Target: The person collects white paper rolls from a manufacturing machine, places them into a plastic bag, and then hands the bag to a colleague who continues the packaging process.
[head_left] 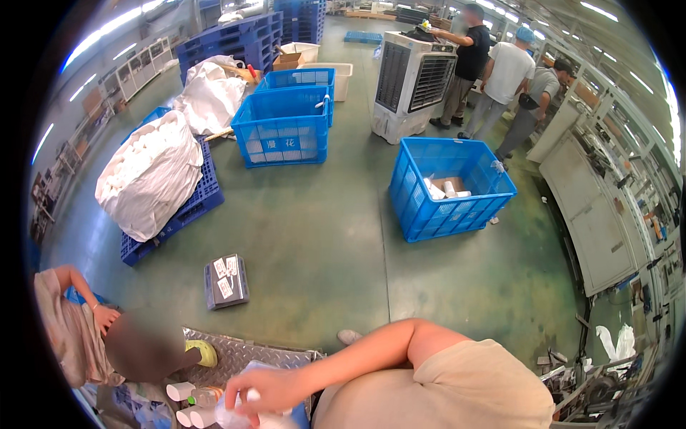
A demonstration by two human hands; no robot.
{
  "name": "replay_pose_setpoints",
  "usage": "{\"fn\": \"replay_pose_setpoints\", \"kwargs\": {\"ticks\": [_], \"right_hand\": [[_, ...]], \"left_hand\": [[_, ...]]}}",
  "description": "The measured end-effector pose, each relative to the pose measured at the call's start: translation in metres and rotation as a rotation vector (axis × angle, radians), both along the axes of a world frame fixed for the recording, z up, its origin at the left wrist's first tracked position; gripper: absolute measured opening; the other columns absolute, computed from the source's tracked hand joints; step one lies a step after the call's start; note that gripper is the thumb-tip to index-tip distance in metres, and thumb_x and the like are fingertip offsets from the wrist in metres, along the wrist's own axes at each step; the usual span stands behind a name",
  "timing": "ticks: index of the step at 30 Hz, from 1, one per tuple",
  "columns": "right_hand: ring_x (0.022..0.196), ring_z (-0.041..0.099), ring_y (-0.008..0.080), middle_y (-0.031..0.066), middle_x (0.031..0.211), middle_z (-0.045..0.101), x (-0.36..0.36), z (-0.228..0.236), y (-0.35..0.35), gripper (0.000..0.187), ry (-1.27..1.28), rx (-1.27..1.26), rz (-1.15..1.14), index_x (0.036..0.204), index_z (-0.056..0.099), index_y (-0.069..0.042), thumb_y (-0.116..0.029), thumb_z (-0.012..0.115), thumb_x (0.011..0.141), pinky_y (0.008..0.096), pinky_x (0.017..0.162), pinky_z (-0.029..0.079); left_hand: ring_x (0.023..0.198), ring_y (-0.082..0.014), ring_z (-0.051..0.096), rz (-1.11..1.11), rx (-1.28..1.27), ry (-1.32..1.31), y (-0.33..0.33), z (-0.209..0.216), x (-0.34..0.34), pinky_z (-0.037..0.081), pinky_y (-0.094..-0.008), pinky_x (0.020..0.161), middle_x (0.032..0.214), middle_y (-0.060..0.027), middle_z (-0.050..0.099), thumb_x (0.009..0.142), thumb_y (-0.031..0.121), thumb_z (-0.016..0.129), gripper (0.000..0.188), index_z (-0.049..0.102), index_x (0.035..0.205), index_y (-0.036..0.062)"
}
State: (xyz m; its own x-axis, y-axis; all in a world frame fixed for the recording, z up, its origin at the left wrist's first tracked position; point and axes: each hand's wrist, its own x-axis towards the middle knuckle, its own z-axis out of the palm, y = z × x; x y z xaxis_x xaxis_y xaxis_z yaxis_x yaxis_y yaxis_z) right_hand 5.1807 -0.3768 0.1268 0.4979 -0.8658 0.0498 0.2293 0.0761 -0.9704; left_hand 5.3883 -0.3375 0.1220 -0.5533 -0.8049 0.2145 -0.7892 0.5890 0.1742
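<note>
My right hand reaches across to the lower left, its bare forearm running back to my beige sleeve. Its fingers pinch a small white cylinder piece over a clear bluish plastic bag. A few white tube pieces and a small plastic bottle lie just left of the hand. They rest by a ridged metal plate. My left hand is out of the picture.
A co-worker crouches at the left, a yellow shoe on the plate. A grey box lies on the green floor. Beyond are blue crates, a white sack on a blue pallet, an air cooler and three people standing.
</note>
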Motion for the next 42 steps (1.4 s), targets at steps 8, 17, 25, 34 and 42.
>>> {"fn": "replay_pose_setpoints", "kwargs": {"ticks": [8,17,25,34,42], "right_hand": [[0.056,0.055,0.0093,0.0057,0.071,0.063,-0.029,-0.108,-0.019,0.018,0.071,0.593,-0.265,0.094,0.057,-0.007,-0.02,0.061,0.082,0.023,0.045,0.042],[0.048,0.05,0.009,0.0059,0.071,0.061,-0.015,-0.147,-0.007,0.017,0.167,0.769,-0.216,0.095,0.056,-0.004,-0.018,0.057,0.084,0.0224,0.042,0.039],[0.053,0.052,0.0091,0.0062,0.07,0.062,0.005,-0.197,-0.022,0.016,0.422,0.685,-0.106,0.093,0.057,-0.003,-0.016,0.058,0.083,0.0214,0.048,0.04],[0.051,0.051,0.0098,0.0071,0.074,0.063,0.032,-0.231,-0.026,0.02,0.666,0.557,0.113,0.095,0.057,-0.003,-0.018,0.059,0.082,0.0226,0.047,0.041],[0.055,0.052,0.0104,0.0079,0.076,0.064,0.028,-0.251,-0.024,0.021,0.795,0.552,0.132,0.096,0.057,-0.004,-0.019,0.059,0.082,0.0238,0.049,0.042]], "left_hand": [[0.109,-0.0304,0.048,0.589,-0.183,0.397,-0.031,-0.006,0.13,0.037,-0.0351,0.094,0.119,-0.0231,0.049,0.093,0.01,0.041,0.032,0.046,0.117,-0.0097],[0.064,-0.0143,0.044,0.693,-0.492,0.499,0.0,0.011,0.117,0.038,-0.0282,0.057,0.075,-0.0057,0.05,0.089,0.006,0.047,0.011,0.05,0.087,-0.0037],[0.068,-0.0143,0.044,1.027,-0.167,0.8,0.095,-0.105,0.162,0.039,-0.0251,0.063,0.08,-0.0067,0.05,0.087,0.003,0.046,0.007,0.048,0.084,-0.0024],[0.103,-0.0174,0.048,1.535,-0.193,1.392,0.206,-0.224,0.221,0.039,-0.0277,0.087,0.111,-0.011,0.051,0.092,0.014,0.036,0.03,0.04,0.118,-0.0014],[0.092,-0.0263,0.059,1.593,-0.097,2.05,0.257,-0.345,0.23,0.051,-0.0368,0.075,0.106,-0.0146,0.056,0.091,0.02,0.036,0.032,0.048,0.111,0.0]]}}
